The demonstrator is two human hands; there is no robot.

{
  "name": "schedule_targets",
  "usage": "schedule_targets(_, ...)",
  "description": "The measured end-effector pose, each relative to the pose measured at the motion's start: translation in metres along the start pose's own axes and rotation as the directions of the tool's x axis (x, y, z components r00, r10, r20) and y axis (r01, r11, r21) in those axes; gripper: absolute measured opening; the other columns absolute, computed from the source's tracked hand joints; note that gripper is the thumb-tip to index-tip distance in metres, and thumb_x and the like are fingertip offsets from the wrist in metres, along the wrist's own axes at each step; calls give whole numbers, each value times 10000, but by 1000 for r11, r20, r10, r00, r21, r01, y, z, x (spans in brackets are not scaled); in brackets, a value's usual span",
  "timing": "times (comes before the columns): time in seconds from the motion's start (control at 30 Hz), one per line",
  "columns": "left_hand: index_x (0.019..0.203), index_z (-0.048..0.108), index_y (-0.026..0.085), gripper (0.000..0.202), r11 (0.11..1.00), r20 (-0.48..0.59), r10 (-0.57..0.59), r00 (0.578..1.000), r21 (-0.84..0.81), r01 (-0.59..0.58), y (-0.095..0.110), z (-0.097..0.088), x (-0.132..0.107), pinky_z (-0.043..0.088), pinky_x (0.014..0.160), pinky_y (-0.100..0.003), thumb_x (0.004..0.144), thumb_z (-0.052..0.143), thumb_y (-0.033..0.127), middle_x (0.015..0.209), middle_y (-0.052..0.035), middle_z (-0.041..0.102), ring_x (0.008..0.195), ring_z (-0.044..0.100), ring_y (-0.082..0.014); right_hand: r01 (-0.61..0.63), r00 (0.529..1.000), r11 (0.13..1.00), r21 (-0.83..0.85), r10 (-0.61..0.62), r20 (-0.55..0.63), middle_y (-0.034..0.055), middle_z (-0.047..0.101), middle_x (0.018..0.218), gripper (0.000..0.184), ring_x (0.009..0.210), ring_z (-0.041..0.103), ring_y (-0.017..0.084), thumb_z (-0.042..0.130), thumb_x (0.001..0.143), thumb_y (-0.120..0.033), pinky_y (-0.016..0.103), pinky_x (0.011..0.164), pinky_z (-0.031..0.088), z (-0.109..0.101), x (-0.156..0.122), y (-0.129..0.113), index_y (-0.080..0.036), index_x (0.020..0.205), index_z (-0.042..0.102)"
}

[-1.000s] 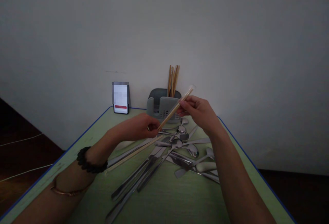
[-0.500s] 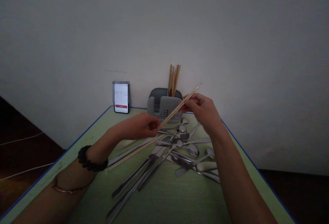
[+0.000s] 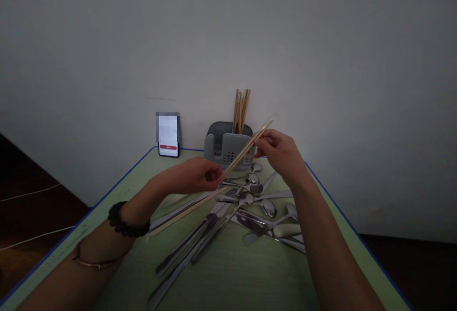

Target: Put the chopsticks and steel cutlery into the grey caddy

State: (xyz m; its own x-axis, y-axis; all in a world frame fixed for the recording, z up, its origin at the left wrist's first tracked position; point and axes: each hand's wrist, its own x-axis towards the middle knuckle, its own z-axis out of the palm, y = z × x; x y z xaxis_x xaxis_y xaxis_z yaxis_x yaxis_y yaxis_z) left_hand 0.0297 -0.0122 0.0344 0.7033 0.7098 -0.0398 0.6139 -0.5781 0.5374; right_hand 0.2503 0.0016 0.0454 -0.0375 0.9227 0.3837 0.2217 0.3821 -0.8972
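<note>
- While left hand [image 3: 205,174] and right hand [image 3: 280,151] grip one chopstick pair [image 3: 238,159], other chopsticks [image 3: 242,113] already stand in the holder [image 3: 230,142].
- Spoons [image 3: 267,208] and knives [image 3: 178,250] lie loose on the bench [image 3: 235,277].

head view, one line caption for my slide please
Left hand and right hand hold pale chopsticks slantwise above scattered cutlery, before a grey caddy with more chopsticks standing in it.

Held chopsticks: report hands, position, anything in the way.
Left hand at lower end, right hand pinching nearer upper end. Chopsticks slanted, partly covering gray holder. Cutlery scattered on table.
</note>
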Motion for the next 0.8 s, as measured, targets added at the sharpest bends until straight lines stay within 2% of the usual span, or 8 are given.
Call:
schedule_targets(0.17, 732, 608, 159, 113, 1000, 1, -2, 1000, 11, 2, -1, 1, -1, 314, 514, -180, 741, 512, 217, 636, 35, 580, 561, 480, -86, 13, 1000, 1000, 24, -13, 11, -22, 606, 615, 216, 497, 552, 88, 683, 695, -350, 222, 485, 492, 1, -1, -1, -170, 706, 565)
schedule_targets(0.33, 787, 632, 156, 151, 1000, -1, 0, 1000, 20, 0, -2, 0, -1, 334, 519, -182, 771, 513, 247, 655, 27, 604, 566, 498, -91, 17, 999, 1000, 6, -17, 31, -32, 581, 576, 172, 481, 550, 85, 647, 728, -317, 218, 491, 468, 0, -2, -3, -161, 728, 574)
schedule_targets(0.57, 851, 640, 150, 214, 999, -63, -2, 998, 46, 5, -2, 0, 1, 402, 608, -207, 816, 488, 297, 778, -24, 673, 673, 584, -128, 24, 1000, 999, 32, -24, 6, -29, 599, 612, 101, 475, 538, 79, 582, 728, -248, 221, 480, 466, 0, 0, -2, -167, 787, 591)
schedule_targets(0.8, 722, 562, 160, 105, 997, -66, -18, 998, 70, 22, -1, 3, 1, 321, 506, -194, 751, 526, 255, 630, 31, 562, 555, 463, -95, 13, 1000, 998, 58, -13, 5, -34, 595, 647, 95, 438, 476, 54, 594, 714, -257, 208, 444, 479, 4, 0, -3, -175, 756, 574)
